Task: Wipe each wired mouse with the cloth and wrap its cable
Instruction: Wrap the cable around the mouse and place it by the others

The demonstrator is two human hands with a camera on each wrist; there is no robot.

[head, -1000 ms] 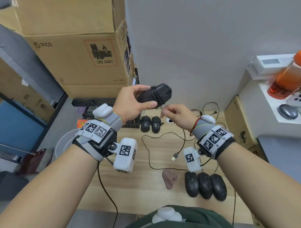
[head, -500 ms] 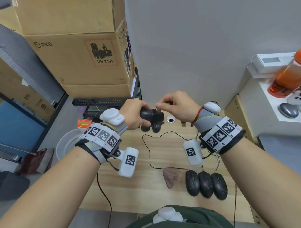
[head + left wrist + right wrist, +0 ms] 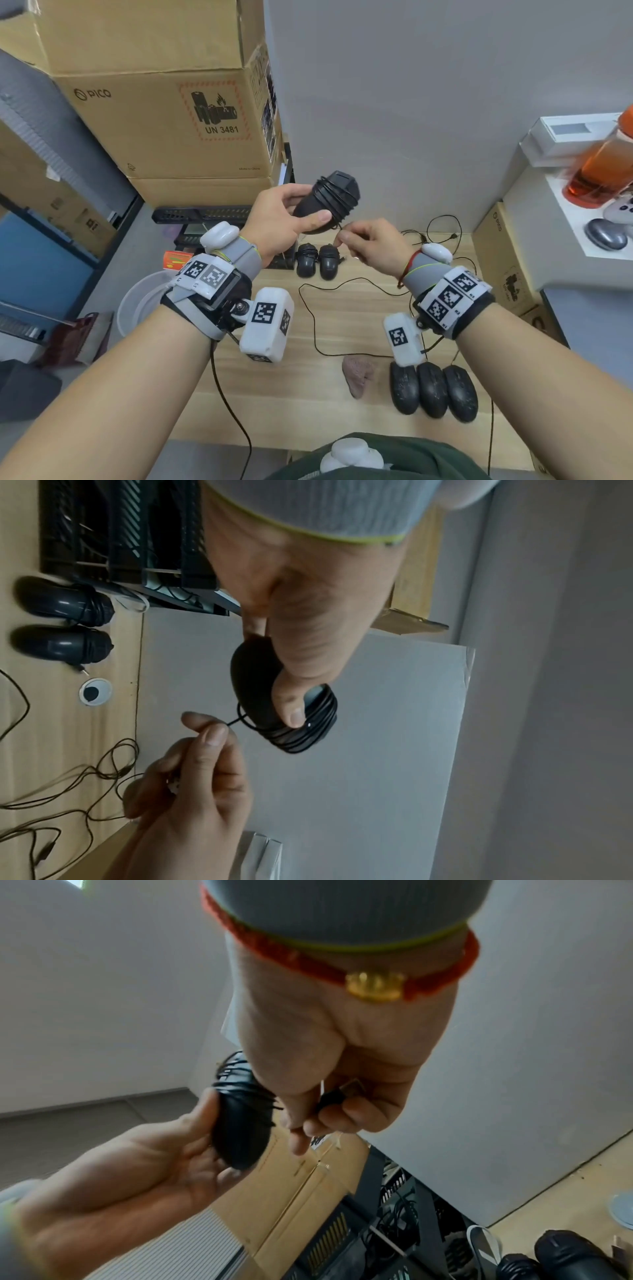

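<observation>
Over the wooden surface (image 3: pixel 342 329), my left hand (image 3: pixel 281 219) grips the mouse (image 3: pixel 329 202), lifted again from its dip. My right hand (image 3: pixel 370 245) just beside it pinches the cable (image 3: pixel 236 721), now nearly wound; only the plug end remains.

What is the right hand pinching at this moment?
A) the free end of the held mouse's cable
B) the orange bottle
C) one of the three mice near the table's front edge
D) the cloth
A: the right hand pinches the cable just off the coils on the mouse that the left hand grips; the cloth lies untouched on the table.
</observation>
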